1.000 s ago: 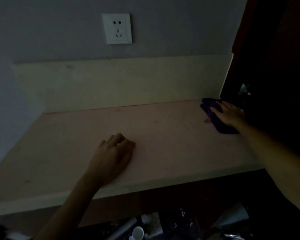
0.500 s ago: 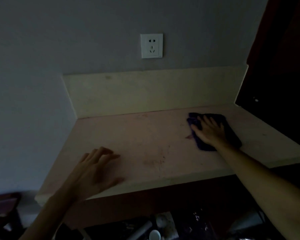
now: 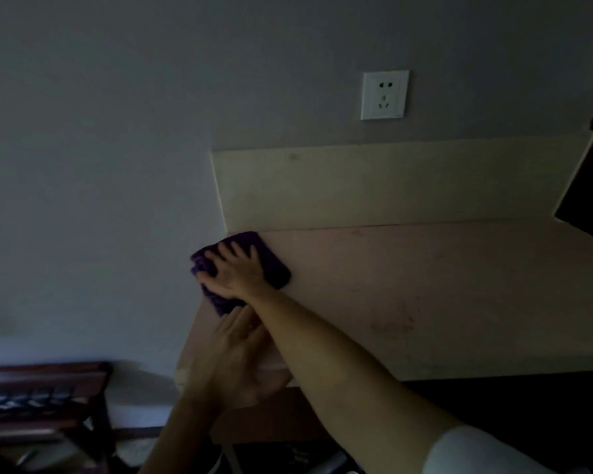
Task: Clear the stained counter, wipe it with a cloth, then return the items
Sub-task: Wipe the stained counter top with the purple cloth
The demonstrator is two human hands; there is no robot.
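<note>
A purple cloth (image 3: 271, 265) lies at the far left end of the pale counter (image 3: 442, 285), close to the backsplash corner. My right hand (image 3: 233, 268) presses flat on the cloth with fingers spread. My left hand (image 3: 233, 360) rests on the counter's front left edge, just below my right forearm, fingers straight; part of it is hidden by that arm. Faint reddish stains (image 3: 391, 325) mark the counter near the front middle.
A cream backsplash (image 3: 391, 186) runs along the grey wall, with a white power socket (image 3: 384, 95) above it. A dark cabinet (image 3: 589, 186) bounds the counter's right end. A dark wooden rack (image 3: 48, 401) stands low at the left.
My right hand has slid the cloth from the counter's right end across to the far left corner. My left hand shifted toward the front left edge. The view has swung left.
</note>
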